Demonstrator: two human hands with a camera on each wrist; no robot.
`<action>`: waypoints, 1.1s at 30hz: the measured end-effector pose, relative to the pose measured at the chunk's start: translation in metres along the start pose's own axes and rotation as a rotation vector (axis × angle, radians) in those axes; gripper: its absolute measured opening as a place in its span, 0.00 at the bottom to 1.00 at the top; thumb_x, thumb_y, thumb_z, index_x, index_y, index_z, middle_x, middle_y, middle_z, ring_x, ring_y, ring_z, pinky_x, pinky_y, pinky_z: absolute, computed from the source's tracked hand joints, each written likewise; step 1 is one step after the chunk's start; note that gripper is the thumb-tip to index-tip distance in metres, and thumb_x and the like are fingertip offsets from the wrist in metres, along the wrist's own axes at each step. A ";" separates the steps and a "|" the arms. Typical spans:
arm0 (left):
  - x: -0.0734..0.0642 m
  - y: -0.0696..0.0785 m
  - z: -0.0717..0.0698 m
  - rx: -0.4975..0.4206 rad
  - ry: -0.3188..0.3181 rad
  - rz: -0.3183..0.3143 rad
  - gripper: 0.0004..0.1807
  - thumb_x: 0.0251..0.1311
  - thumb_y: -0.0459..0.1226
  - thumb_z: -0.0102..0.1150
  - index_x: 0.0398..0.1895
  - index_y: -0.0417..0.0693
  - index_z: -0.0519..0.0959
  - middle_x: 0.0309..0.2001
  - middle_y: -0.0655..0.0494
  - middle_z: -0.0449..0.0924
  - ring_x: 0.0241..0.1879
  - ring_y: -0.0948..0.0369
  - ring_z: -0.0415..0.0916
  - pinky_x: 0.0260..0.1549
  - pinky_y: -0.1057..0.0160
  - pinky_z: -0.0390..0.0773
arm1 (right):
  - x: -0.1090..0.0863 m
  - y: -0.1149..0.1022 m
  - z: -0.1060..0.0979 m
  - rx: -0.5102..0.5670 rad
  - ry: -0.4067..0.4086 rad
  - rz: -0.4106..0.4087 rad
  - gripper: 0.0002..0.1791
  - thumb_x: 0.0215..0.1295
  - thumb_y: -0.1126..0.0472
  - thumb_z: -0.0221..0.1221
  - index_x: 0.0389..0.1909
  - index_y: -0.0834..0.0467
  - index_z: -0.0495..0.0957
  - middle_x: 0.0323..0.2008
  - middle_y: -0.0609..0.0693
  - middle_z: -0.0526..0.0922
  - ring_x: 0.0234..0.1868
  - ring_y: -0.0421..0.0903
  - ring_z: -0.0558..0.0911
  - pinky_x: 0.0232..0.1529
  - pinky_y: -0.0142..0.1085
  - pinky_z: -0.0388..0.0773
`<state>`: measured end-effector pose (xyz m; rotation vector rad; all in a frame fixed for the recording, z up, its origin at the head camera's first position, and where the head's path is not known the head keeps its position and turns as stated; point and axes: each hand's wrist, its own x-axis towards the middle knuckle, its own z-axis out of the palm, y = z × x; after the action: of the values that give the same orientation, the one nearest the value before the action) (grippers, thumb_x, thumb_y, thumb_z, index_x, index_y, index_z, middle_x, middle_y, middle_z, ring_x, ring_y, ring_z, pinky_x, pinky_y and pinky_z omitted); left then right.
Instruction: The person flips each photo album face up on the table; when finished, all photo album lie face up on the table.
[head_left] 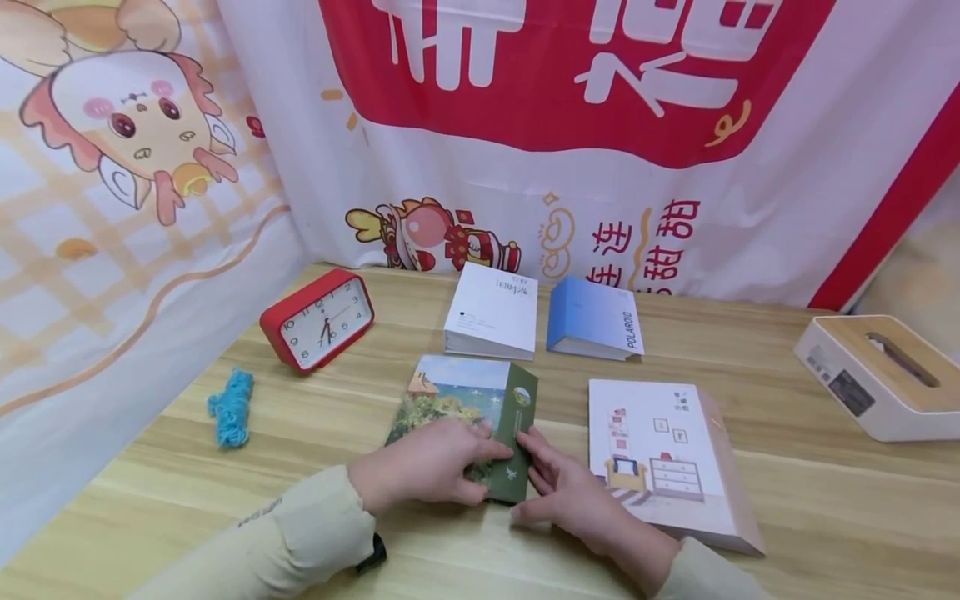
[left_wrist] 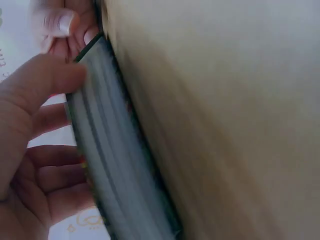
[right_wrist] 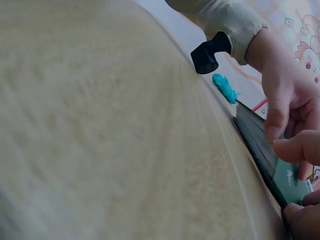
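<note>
A book with a painted landscape cover and a dark green strip along its right side lies before me. My left hand rests over the cover, its fingers reaching toward the green strip. In the left wrist view the left thumb overlaps the corner of the page block, with the other fingers along the cover side. At the book's right edge, the fingers of my right hand touch the green side, while its thumb stays apart near the front corner. Both hands are relaxed, neither curled round the book.
To the right lies a book with a room drawing; a tissue box stands beyond it. Behind are a white book and a blue book. At left sit a red clock and blue yarn. Printed cloths border the table.
</note>
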<state>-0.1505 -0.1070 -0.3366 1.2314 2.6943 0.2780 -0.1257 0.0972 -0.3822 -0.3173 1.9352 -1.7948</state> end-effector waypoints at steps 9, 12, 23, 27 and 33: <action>-0.005 0.007 0.004 -0.080 0.120 0.004 0.21 0.54 0.40 0.58 0.54 0.51 0.77 0.46 0.56 0.82 0.22 0.73 0.70 0.24 0.76 0.71 | -0.004 -0.003 0.008 -0.022 0.122 0.000 0.49 0.44 0.72 0.65 0.69 0.65 0.51 0.72 0.62 0.37 0.70 0.57 0.49 0.62 0.39 0.58; -0.006 0.010 0.005 -0.134 0.155 -0.025 0.20 0.56 0.39 0.57 0.54 0.50 0.77 0.44 0.55 0.83 0.16 0.74 0.62 0.18 0.77 0.66 | -0.005 -0.004 0.009 -0.011 0.161 -0.010 0.48 0.46 0.72 0.64 0.69 0.66 0.51 0.72 0.63 0.39 0.69 0.56 0.52 0.59 0.35 0.63; -0.011 0.019 0.007 -0.332 0.403 -0.150 0.19 0.54 0.39 0.60 0.51 0.49 0.80 0.52 0.48 0.77 0.39 0.69 0.75 0.25 0.75 0.73 | -0.003 -0.016 0.007 0.021 0.265 -0.156 0.39 0.48 0.75 0.62 0.64 0.68 0.59 0.68 0.63 0.52 0.61 0.57 0.68 0.50 0.31 0.73; -0.011 0.023 0.009 -0.365 0.512 -0.186 0.18 0.52 0.37 0.61 0.49 0.51 0.81 0.52 0.49 0.77 0.50 0.65 0.74 0.40 0.70 0.77 | -0.003 -0.020 0.009 -0.007 0.289 -0.186 0.37 0.49 0.73 0.63 0.62 0.67 0.62 0.67 0.61 0.55 0.60 0.54 0.70 0.49 0.30 0.74; -0.008 0.030 0.006 -0.565 0.658 -0.248 0.17 0.52 0.35 0.61 0.48 0.53 0.81 0.54 0.48 0.75 0.52 0.64 0.74 0.44 0.68 0.77 | -0.004 -0.032 0.010 -0.156 0.393 -0.318 0.31 0.50 0.69 0.65 0.58 0.61 0.69 0.64 0.57 0.63 0.59 0.51 0.73 0.48 0.30 0.75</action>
<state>-0.1225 -0.0935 -0.3344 0.7027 2.8738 1.5038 -0.1221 0.0872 -0.3500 -0.3620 2.4194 -2.0285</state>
